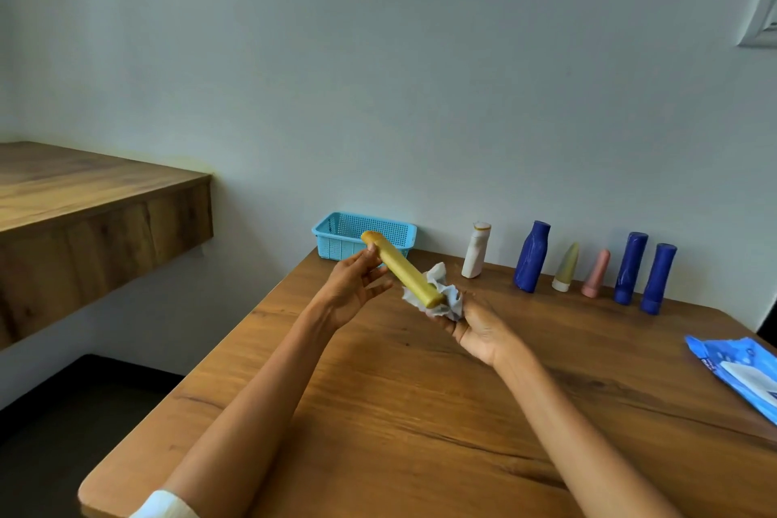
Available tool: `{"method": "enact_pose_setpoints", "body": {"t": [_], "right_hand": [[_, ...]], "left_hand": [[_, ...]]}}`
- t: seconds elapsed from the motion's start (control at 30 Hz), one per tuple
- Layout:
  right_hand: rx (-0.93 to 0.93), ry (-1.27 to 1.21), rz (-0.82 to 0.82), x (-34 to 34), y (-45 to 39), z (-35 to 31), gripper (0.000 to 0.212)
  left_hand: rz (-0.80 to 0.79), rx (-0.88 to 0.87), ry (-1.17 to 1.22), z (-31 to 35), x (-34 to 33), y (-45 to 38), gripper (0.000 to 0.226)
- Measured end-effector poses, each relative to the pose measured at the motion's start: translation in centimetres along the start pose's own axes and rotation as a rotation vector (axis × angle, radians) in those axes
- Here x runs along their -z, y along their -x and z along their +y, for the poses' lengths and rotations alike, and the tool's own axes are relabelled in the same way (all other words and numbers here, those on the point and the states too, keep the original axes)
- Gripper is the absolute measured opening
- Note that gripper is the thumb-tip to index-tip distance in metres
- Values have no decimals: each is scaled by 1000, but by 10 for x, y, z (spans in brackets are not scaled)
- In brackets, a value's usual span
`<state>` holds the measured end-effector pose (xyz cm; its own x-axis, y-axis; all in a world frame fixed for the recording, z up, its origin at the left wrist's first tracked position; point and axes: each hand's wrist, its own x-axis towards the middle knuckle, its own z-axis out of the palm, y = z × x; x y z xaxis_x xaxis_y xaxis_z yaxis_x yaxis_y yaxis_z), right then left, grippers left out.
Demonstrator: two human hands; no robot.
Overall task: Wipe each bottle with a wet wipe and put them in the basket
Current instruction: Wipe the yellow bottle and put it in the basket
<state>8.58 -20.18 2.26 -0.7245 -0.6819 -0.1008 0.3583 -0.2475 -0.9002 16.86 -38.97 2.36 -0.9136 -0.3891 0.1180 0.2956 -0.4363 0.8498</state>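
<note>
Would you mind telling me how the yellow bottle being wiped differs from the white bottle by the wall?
The yellow bottle is a slim cylinder; the white bottle is squatter with a shaped neck. The yellow one is held tilted above the table, the white stands upright on the table. Neither is in the basket.

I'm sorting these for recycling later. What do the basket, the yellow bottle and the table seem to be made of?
The basket looks like moulded plastic, light blue, its walls a grid of small holes. The yellow bottle seems to be matte opaque plastic, smooth, without glare. The table shows brown wood grain with a rounded edge; solid wood or laminate cannot be told.
</note>
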Motion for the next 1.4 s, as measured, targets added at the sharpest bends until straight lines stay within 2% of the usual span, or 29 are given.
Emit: {"method": "enact_pose_setpoints", "body": {"t": [0.07, 0.17, 0.3, 0.37, 0.5, 0.57, 0.73, 0.87, 1.0, 1.1, 1.2, 1.27, 1.4], "right_hand": [[1, 108, -39, -2, 1, 0, 28], [40, 273, -41, -9, 0, -2, 18], [282, 546, 191, -17, -9, -15, 9], [363, 545, 224, -19, -13, -23, 12], [312, 549, 61, -24, -16, -33, 37], [320, 571, 65, -24, -18, -35, 44], [336, 585, 53, -21, -16, -35, 19], [425, 859, 65, -20, -14, -38, 5], [584, 968, 76, -20, -11, -41, 20], [606, 1004, 119, -22, -11, -39, 28], [576, 968, 49, -25, -10, -37, 25], [572, 918, -9, -29, -9, -34, 14], [773, 930, 100, -41, -12, -30, 17]], "left_hand": [[-71, -24, -13, -2, 0, 1, 39], [-116, -77, 51, 0, -3, 2, 52], [-23, -116, 118, -3, -3, 0, 39], [5, -121, 127, -5, -1, 0, 35], [-17, -121, 112, -6, 0, 0, 37], [-19, -123, 112, -6, 0, 0, 38], [-47, -114, 111, -8, 0, -1, 38], [-66, -126, 127, -7, -1, -2, 35], [-68, -130, 132, -8, 0, -2, 34], [-63, -131, 127, -8, -3, -1, 36], [-63, -130, 132, -8, -3, 0, 38], [-75, -120, 130, -8, -3, 1, 36], [-122, -73, 144, -8, -4, 4, 31]]}}
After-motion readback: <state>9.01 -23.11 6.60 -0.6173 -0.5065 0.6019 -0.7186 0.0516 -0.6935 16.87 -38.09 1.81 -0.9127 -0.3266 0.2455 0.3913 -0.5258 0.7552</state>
